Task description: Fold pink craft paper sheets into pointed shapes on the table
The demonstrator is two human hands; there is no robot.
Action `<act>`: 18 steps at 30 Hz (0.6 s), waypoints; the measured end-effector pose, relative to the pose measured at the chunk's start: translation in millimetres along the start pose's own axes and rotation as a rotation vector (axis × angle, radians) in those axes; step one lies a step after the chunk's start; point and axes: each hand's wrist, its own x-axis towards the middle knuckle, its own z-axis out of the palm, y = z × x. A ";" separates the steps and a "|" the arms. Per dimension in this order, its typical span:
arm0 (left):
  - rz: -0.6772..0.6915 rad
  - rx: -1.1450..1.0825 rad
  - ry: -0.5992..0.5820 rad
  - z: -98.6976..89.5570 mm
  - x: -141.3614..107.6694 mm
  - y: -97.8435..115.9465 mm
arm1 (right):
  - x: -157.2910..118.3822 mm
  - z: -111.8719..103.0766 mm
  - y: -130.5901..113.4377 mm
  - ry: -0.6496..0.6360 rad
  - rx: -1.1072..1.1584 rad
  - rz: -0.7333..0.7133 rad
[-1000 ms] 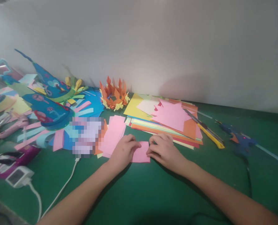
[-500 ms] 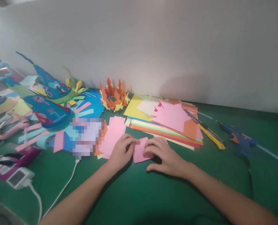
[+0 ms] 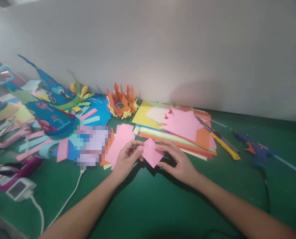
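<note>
A small square of pink paper (image 3: 152,155), turned corner-up with a crease down its middle, is held just above the green table. My left hand (image 3: 131,157) pinches its left corner between thumb and fingers. At the paper's right side is my right hand (image 3: 176,161), its fingertips along the upper edge and its thumb at the lower edge. Behind my left hand lie pink paper strips (image 3: 122,139) on orange sheets. A stack of coloured paper (image 3: 177,141) with a pink zigzag-edged sheet (image 3: 181,122) on top lies beyond the right hand.
An orange and yellow paper crown (image 3: 121,104) stands near the wall. Blue cone hats (image 3: 54,119) with paper strips fill the left. A yellow utility knife (image 3: 221,141) rests against the stack; a blue glue gun (image 3: 258,149) lies right. A white power strip (image 3: 22,189) sits lower left.
The pink paper has come up off the table and turned from square-on to corner-up, now showing a crease. My right fingers have moved to its right edges; my left hand now pinches its corner.
</note>
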 end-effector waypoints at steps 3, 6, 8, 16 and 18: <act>0.045 -0.010 -0.048 -1.4 0.5 -3.8 | 1.6 0.1 -1.2 0.009 0.086 0.035; 0.150 0.072 -0.141 -1.4 0.3 -10.3 | 2.8 -1.2 -4.2 0.040 0.081 0.068; 0.240 0.310 -0.141 -1.4 -1.2 -13.0 | 3.3 -2.6 -6.3 0.096 0.051 0.123; 0.461 1.413 0.163 -17.7 0.0 -9.8 | 6.9 -8.4 -13.4 0.275 0.131 0.344; 0.493 1.450 0.171 -25.4 4.6 -11.1 | 7.1 -8.1 -13.3 0.287 0.145 0.358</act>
